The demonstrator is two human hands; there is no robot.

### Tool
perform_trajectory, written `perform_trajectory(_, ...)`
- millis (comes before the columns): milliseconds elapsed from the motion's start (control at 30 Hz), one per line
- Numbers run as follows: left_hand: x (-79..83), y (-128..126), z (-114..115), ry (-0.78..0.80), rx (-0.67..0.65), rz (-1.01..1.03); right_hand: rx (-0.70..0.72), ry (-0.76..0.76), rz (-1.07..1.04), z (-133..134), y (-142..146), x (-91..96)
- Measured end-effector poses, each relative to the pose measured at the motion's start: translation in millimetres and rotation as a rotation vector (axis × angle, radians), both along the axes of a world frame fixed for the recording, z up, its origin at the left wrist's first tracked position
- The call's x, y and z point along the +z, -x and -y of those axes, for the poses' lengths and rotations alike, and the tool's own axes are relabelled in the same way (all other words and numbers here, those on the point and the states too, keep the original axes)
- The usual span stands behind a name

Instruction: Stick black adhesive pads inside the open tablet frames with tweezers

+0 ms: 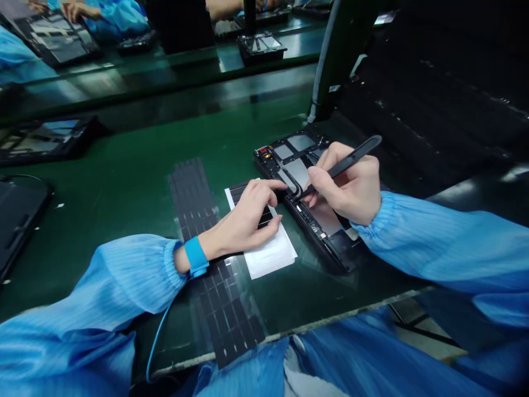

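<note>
My right hand (pixel 351 184) grips black tweezers (pixel 357 153), whose tips reach down to the inside of an opened electronic device (pixel 316 218). That device has a black frame, silver-grey panels and small circuit parts, and it lies flat on the bench. My left hand (pixel 256 215) is open, index finger stretched to the device's near left edge and thumb apart. It rests over a white sheet (pixel 270 259) bearing black strips (pixel 237 193). Under my left wrist runs a long clear sheet of black strips (pixel 235 325). A blue wristband (pixel 196 255) with a cord circles that wrist.
Similar devices sit at the left, one partly opened (pixel 53 138) and another dark one (pixel 20 220). A grey post (pixel 324 60) and a large dark bulk (pixel 438 94) stand at the right. Across the bench are co-workers' hands (pixel 78 10) and another device (pixel 261 47).
</note>
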State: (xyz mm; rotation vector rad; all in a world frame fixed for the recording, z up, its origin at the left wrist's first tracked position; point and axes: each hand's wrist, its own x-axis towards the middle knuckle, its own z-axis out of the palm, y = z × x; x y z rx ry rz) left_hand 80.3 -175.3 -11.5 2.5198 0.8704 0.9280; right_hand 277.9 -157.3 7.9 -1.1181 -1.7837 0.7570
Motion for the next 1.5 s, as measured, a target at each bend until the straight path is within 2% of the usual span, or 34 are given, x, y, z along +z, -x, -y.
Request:
perform_trajectory(133, -1.6, 1, -1, 0.027, 0.005, 0.005, 0.010, -0.023, 0.025, -2, 0, 0.4)
perform_trajectory(400, -0.6, 1, 0, 0.040, -0.001, -0.008, 0.100, -0.240, 0.175, -4, -3, -3.0)
perform_trajectory(733, 1.5, -1, -1, -0.016, -0.040, -0.107, 0.089, -0.313, -0.011, -3, -2, -1.2)
perform_trajectory(900, 2.3, -3, 3, -0.188, -0.066, -0.325, 0.070, -0.343, -0.085, -6, 0, -5.5)
perform_trajectory(967, 5.5, -5, 5, -0.211, -0.076, -0.415, 0.053, -0.335, -0.087, -7, 0, -6.9)
perform_trajectory(1100, 23.7, 1, 2, -0.094, -0.072, -0.424, -0.003, -0.342, -0.125, -3, -1, 5.1)
perform_trajectory(1200, 44.8, 23, -2, 0.001, 0.024, -0.370, 0.048, -0.229, 0.034, 8, 5, 28.3)
perform_trajectory(1300, 61.0, 55, -1, 0.196, 0.149, -0.400, 0.366, -0.122, 0.230, 23, 24, 44.2)
perform_trajectory(1367, 63.5, 74, 3, 0.399, 0.151, -0.495, 0.611, -0.040, 0.236, 30, 44, 42.5)
perform_trajectory(1400, 62.2, 81, 4, 0.495, 0.123, -0.560, 0.687, 0.006, 0.214, 33, 55, 38.3)
perform_trajectory(1500, 53.2, 88, 5, 0.656, 0.048, -0.744, 0.730, 0.049, 0.156, 33, 81, 20.4)
